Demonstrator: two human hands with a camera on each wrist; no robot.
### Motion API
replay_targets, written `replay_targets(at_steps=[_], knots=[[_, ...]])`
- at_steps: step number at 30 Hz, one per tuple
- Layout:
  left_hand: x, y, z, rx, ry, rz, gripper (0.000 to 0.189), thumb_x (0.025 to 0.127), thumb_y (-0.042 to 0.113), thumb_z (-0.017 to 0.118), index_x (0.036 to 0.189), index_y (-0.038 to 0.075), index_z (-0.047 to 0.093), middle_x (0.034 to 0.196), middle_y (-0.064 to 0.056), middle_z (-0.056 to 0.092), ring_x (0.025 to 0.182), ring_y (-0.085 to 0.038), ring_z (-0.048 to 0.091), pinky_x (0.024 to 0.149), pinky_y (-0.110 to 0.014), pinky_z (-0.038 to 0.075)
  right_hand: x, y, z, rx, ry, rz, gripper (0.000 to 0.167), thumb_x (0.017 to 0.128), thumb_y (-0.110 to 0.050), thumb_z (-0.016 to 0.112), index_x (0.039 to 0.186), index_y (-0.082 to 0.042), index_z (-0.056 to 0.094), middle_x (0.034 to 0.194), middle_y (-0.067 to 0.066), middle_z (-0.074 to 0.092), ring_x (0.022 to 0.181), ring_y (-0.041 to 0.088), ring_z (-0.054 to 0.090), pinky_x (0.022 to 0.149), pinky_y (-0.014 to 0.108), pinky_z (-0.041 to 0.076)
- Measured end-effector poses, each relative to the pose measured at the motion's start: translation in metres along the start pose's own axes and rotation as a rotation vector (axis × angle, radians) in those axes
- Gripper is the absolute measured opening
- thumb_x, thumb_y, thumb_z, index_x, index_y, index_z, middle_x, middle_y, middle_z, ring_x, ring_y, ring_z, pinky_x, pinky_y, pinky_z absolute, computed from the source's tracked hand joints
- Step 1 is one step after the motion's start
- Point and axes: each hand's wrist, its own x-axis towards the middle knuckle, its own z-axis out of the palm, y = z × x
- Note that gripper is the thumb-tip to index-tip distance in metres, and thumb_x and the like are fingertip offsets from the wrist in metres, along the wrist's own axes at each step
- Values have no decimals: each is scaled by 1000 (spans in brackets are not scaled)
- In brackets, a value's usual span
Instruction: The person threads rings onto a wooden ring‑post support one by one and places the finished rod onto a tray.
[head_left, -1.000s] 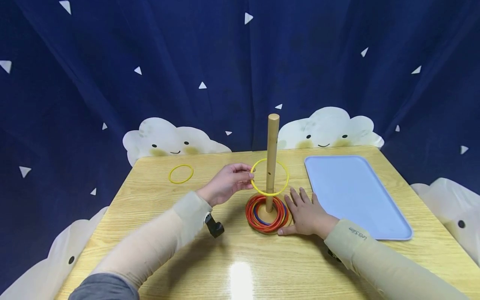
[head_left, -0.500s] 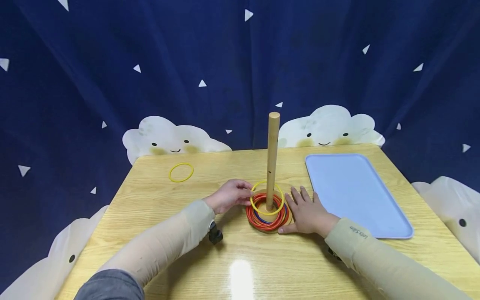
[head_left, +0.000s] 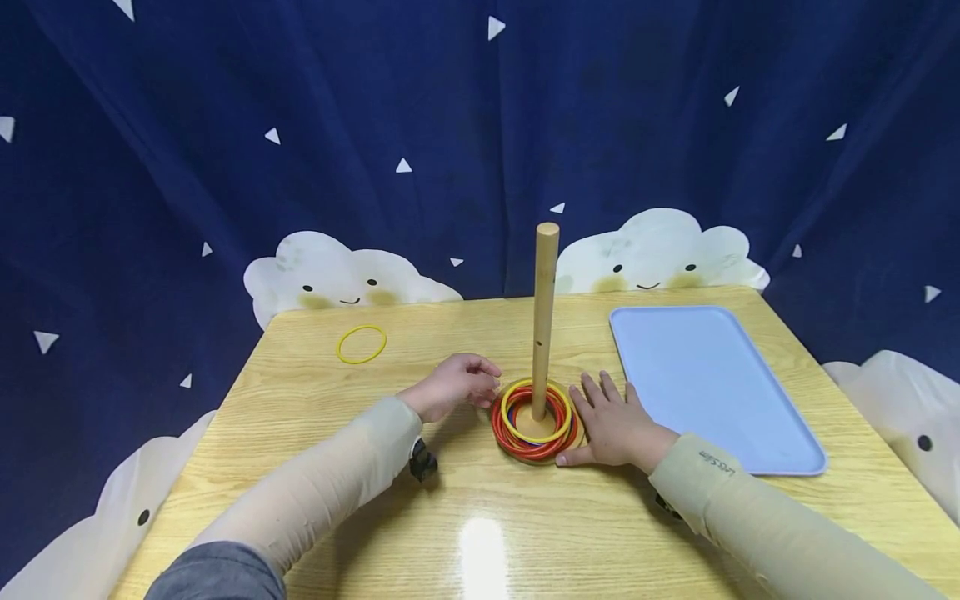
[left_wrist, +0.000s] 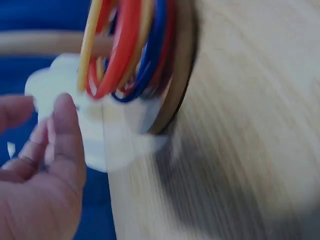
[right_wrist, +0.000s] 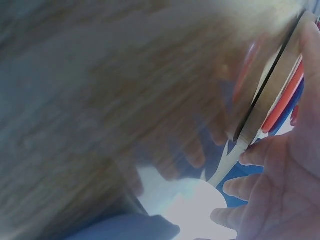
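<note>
At the centre of the head view a stack of rings (head_left: pixel 534 421) lies around the foot of the upright wooden peg (head_left: pixel 544 321), on its round base, with a yellow ring (head_left: pixel 536 411) lying on top of the red and blue ones. As judged from this, the stacking is nearly through: one loose yellow ring (head_left: pixel 362 344) lies on the wooden table (head_left: pixel 480 517) in the upper left, well apart from the peg.

The left hand (head_left: pixel 452 387) sits just left of the stack, fingers loosely curled and holding nothing. The right hand (head_left: pixel 617 425) lies flat on the table, fingers spread, with its thumb against the right edge of the base.

Counted: one peg, two separate yellow rings, several red rings and at least one blue ring on the peg (the exact number cannot be told), and one pale blue tray (head_left: pixel 712 392) at the right of the frame.
</note>
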Motion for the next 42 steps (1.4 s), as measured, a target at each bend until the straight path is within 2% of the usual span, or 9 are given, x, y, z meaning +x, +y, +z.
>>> replay_targets(at_steps=[4, 10, 17, 20, 24, 28, 31, 36, 42], knots=[[0, -2, -23, -154, 57, 3, 22, 102, -2, 54, 121, -13, 55, 96, -8, 62, 85, -17, 64, 81, -31, 59, 0, 1, 0, 2, 4, -6, 119, 79, -80, 68, 158, 3, 34, 163, 32, 22, 149, 56, 14, 112, 78, 16], [-5, -7, -79, -295, 200, 79, 18, 105, -1, 53, 121, -7, 55, 98, -5, 62, 82, -13, 64, 84, -29, 58, 0, 1, -1, 4, -2, -6, 119, 79, -80, 67, 158, 3, 34, 163, 31, 22, 149, 56, 14, 112, 78, 16], [-17, -15, -149, -253, 395, 141, 20, 105, 2, 55, 124, -1, 51, 108, -3, 56, 94, -12, 60, 92, -25, 55, 0, 0, -1, 8, -12, -5, 119, 80, -80, 67, 158, 3, 33, 163, 31, 22, 149, 56, 14, 112, 78, 16], [-26, -17, -173, -235, 489, 114, 19, 105, 3, 55, 124, 3, 52, 109, -2, 55, 96, -9, 60, 93, -22, 54, 0, 0, -2, -1, -17, -6, 119, 80, -81, 66, 158, 3, 33, 163, 31, 22, 149, 56, 14, 112, 78, 16], [-33, -26, -197, -206, 642, 27, 29, 104, 5, 58, 132, 2, 50, 115, -3, 52, 103, -10, 58, 100, -24, 51, 0, -1, -3, -22, -14, -11, 119, 79, -81, 67, 157, 4, 34, 162, 32, 24, 148, 56, 16, 112, 78, 18], [-36, -41, -214, -193, 779, -86, 50, 102, 10, 61, 148, -3, 43, 120, -2, 50, 111, -16, 55, 106, -29, 48, 0, -1, -3, -34, -10, -12, 119, 79, -80, 67, 157, 4, 35, 162, 31, 25, 148, 56, 17, 111, 78, 19], [-37, -52, -223, -181, 836, -162, 51, 102, 13, 63, 148, -1, 44, 117, -2, 52, 105, -13, 58, 98, -26, 53, 0, 0, -3, -24, -14, -14, 118, 80, -80, 67, 157, 3, 35, 162, 32, 24, 148, 57, 15, 111, 79, 18], [-34, -67, -229, -103, 848, -269, 49, 101, 21, 63, 143, 0, 49, 111, -4, 55, 86, -8, 59, 76, -20, 55, 0, 1, 0, -11, -15, -13, 118, 80, -80, 67, 157, 3, 35, 162, 32, 24, 148, 57, 15, 111, 79, 18], [-28, -65, -224, -11, 846, -319, 62, 101, 29, 63, 151, -1, 44, 141, -17, 48, 109, -20, 54, 94, -29, 50, 0, 2, 0, -14, -11, -5, 118, 79, -80, 67, 158, 3, 35, 163, 31, 24, 149, 56, 15, 111, 79, 18]])
